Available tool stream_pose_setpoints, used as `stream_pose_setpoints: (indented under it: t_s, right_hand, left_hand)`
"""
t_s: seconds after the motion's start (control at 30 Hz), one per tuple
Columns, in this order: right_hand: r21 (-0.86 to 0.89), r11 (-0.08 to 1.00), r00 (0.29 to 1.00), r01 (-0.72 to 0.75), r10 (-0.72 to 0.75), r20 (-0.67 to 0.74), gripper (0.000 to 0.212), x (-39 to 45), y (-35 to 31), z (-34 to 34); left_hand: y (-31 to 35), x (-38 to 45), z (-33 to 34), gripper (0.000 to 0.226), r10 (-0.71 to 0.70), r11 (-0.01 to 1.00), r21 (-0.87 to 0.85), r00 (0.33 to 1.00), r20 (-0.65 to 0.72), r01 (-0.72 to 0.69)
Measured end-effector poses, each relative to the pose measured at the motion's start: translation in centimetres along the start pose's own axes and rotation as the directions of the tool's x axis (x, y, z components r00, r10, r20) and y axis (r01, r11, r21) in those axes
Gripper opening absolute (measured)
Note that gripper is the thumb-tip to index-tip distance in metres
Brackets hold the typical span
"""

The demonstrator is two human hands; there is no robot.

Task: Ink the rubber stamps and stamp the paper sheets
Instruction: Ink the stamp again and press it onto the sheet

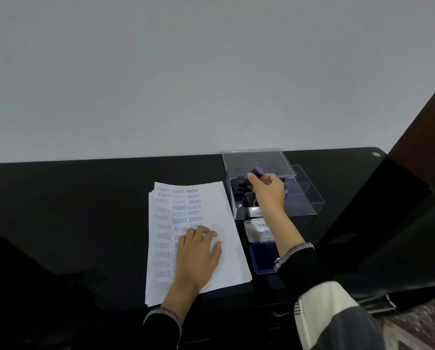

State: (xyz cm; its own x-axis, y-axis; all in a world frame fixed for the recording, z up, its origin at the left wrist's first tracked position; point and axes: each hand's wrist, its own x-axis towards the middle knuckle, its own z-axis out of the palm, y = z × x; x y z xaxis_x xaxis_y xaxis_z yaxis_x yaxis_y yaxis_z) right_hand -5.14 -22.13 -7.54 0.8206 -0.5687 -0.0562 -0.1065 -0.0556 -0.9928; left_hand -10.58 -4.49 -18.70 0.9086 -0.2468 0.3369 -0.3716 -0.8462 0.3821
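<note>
Black table [85,210]. Paper stack [226,248] mid-table, top sheet covered in blue SAMPLE/FRAGILE/AMENDED prints. Left hand [198,251] flat on it, fingers relaxed. Just right: ink pad [263,256], lid [258,229] open. Behind it, clear box [309,198] with dark stamps. Right hand [268,189] over box, pinching a stamp [255,174], purple face up.

A glossy black worktop [85,198] carries a stack of white paper sheets [226,248] stamped in blue at centre. To its right lie an open blue ink pad [264,256] and, farther, a clear plastic box [309,200].
</note>
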Motion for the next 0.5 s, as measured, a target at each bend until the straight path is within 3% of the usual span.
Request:
stream_pose_setpoints:
  t_s: [0.1,0.23,0.37,0.5]
  right_hand:
    - [0.106,0.994,0.998,-0.027,0.021,0.058,0.019,-1.1,-0.1,-1.2]
    - [0.089,0.996,0.994,0.002,-0.012,0.11,0.027,-2.8,0.9,-3.8]
    - [-0.074,0.997,0.979,0.033,-0.017,0.205,0.022,-4.4,2.3,-6.6]
    - [-0.316,0.938,0.974,0.14,-0.073,0.215,0.027,-5.9,4.2,-9.1]
  left_hand:
    - [0.3,-0.1,-0.3,0.015,-0.008,0.999,0.048,1.0,-0.016,0.009]
    - [1.2,-0.6,-0.9,0.026,-0.026,0.997,0.078,0.997,0.07,0.02]
    - [1.1,-0.8,-0.6,0.029,0.062,0.996,-0.065,0.99,0.13,-0.054]
    - [0.9,-1.2,-0.5,0.029,0.138,0.958,-0.274,0.974,0.18,-0.085]
